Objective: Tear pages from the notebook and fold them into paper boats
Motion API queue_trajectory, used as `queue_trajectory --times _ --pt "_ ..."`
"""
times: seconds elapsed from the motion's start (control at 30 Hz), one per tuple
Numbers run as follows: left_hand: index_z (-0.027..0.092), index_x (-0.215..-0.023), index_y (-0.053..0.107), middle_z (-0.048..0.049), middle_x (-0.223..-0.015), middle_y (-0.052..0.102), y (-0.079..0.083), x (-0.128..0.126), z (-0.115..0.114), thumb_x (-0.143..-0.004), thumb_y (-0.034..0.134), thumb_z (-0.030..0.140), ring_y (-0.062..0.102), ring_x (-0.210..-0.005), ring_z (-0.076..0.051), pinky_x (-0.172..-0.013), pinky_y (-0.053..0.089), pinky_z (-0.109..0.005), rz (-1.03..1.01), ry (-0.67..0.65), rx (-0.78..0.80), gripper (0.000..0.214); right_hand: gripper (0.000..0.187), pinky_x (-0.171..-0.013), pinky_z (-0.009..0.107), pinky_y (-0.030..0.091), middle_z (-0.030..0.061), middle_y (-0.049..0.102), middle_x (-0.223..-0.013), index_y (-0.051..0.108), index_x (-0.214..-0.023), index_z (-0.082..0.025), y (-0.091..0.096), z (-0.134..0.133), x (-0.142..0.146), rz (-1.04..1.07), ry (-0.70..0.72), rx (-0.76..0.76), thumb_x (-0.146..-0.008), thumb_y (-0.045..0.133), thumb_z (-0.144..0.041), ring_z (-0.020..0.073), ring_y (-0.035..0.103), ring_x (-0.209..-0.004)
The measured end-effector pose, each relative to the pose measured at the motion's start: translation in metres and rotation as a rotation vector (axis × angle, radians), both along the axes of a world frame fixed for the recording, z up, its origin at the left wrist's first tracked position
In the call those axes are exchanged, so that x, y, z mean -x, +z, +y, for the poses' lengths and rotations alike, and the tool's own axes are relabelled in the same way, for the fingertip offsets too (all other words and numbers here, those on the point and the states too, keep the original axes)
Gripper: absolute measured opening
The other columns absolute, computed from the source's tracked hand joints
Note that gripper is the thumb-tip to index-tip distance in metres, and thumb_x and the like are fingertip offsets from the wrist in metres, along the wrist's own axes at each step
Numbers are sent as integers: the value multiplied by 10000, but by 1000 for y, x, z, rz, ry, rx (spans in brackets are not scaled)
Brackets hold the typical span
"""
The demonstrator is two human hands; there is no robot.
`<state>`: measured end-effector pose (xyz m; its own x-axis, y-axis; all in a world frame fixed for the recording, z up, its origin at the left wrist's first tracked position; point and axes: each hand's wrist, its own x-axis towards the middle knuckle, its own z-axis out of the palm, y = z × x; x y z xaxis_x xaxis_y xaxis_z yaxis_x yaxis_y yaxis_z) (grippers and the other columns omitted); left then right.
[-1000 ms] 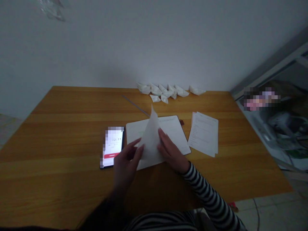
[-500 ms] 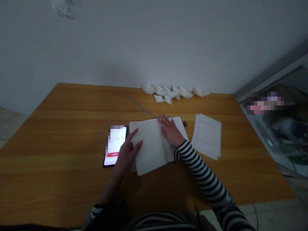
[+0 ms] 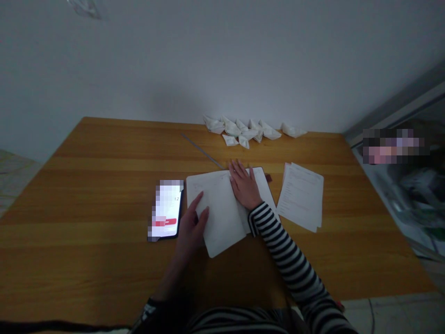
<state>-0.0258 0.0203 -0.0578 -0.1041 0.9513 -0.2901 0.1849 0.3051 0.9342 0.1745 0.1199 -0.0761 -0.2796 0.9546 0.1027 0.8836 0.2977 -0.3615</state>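
An open notebook (image 3: 224,222) with white pages lies before me on the wooden table. One page stands partly turned, its loose lower corner jutting towards me. My left hand (image 3: 193,225) is at the left side of that page, thumb and forefinger stretched apart; whether the thumb touches the paper I cannot tell. Near the top of the notebook my right hand (image 3: 244,188) lies flat over the middle fold, fingers extended. Left of the notebook rests a phone (image 3: 170,204) with its screen lit.
Several folded white paper boats (image 3: 243,131) line the back of the table (image 3: 104,185) by the wall. Printed sheets (image 3: 301,197) lie right of the notebook. A thin grey stick (image 3: 201,150) lies behind it.
The loose page has swung a little to the right, and my left hand has shifted right with it. My right hand stays over the fold. The view has tilted slightly.
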Motion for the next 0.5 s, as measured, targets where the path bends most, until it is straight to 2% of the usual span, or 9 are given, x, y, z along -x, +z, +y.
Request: queue_trajectory --times 0.17,0.27,0.4,0.5 --pt "165 -1475 449 8 -696 614 4 -3 -3 -856 642 491 510 -513 -134 -493 446 -259 26 14 0 726 533 -1239 506 53 49 274 -1633 276 -1560 -173 1 0 0 -2 0 12 -1040 255 -287 210 173 -1531" --pt "173 -1478 436 1 -725 629 6 -5 -3 -862 635 489 515 -516 -134 -492 451 -261 15 20 8 721 533 -1240 500 52 51 285 -1629 278 -1560 -174 1 0 0 -6 -2 11 -1040 256 -290 208 176 -1530" --pt "195 -1480 410 -82 -985 702 10 -7 -6 -843 654 500 629 -679 -185 -591 523 -310 -31 16 -6 747 533 -1241 497 44 54 307 -1622 282 -1559 -171 0 0 0 -4 2 -2 -1041 254 -295 208 185 -1528" --pt "212 -1451 452 -128 -1173 675 13 -7 -12 -803 709 486 668 -861 -237 -703 548 -355 -64 0 -21 749 530 -1241 499 41 57 316 -1619 292 -1556 -180 0 0 1 2 2 -6 -1041 252 -298 207 189 -1527"
